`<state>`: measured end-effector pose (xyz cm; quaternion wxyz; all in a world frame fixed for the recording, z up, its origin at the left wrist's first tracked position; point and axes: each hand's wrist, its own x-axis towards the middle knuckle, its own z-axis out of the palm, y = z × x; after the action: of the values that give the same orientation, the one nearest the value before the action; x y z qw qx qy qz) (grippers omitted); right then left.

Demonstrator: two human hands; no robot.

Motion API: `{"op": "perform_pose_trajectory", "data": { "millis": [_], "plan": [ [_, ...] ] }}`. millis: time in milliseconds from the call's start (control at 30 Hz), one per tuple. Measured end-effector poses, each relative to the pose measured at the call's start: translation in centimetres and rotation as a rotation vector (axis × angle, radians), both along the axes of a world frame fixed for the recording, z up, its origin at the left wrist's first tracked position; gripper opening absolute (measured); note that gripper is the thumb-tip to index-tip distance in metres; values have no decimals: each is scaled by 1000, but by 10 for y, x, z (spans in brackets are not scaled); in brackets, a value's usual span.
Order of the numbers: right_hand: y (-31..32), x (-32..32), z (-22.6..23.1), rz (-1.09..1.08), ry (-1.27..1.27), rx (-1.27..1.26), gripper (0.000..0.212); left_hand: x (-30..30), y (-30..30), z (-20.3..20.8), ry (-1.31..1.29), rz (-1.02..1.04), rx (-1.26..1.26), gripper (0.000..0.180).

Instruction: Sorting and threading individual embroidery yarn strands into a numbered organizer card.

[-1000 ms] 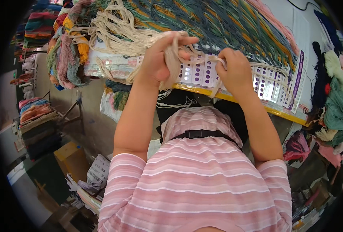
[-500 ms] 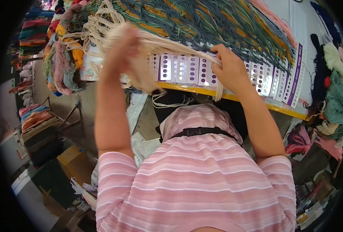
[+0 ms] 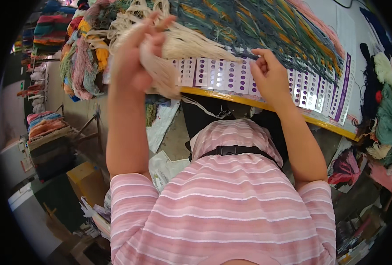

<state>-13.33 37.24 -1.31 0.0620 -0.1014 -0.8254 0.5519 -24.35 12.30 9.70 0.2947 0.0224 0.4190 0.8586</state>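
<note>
My left hand (image 3: pixel 134 66) is raised over the table's left part, its fingers bent around a bundle of cream yarn (image 3: pixel 158 73). Part of that bundle droops below the fingers past the table edge. More cream yarn (image 3: pixel 196 42) stretches to the right and tapers to a tip just short of my right hand (image 3: pixel 270 73). The thumb and fingers of the right hand are pinched together at a strand of dark blue-green yarn (image 3: pixel 247 55), by the near side of a wide layer of green, blue and mustard yarn (image 3: pixel 258 31).
Under the yarn lie white cards with purple dots (image 3: pixel 222 75), along the yellow-taped table edge (image 3: pixel 231 98). Multicoloured skeins (image 3: pixel 78 66) hang at the left. Navy, cream and teal skeins (image 3: pixel 384 106) lie at the right. A cardboard box (image 3: pixel 86 181) stands on the floor.
The cream yarn has come out of my right hand, its end now lying farther left. My right fingers have closed at the dark strand. My left hand still holds cream yarn, slightly higher.
</note>
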Motion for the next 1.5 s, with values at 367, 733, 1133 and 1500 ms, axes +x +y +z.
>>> {"op": "perform_pose_trajectory", "data": {
  "millis": [367, 733, 1133, 1500],
  "plan": [
    [-51, 23, 63, 467, -136, -836, 13, 95, 33, -7, -77, -161, -4, 47],
    [-66, 34, 78, 412, -83, -677, 18, 110, 3, 0, 211, 17, -300, 48],
    [-73, 37, 87, 461, -187, -840, 20, 105, 1, 0, 234, 29, -231, 67],
    [-71, 36, 86, 455, -161, -866, 17, 100, 1, -6, 189, -20, -210, 62]
  ]
}}
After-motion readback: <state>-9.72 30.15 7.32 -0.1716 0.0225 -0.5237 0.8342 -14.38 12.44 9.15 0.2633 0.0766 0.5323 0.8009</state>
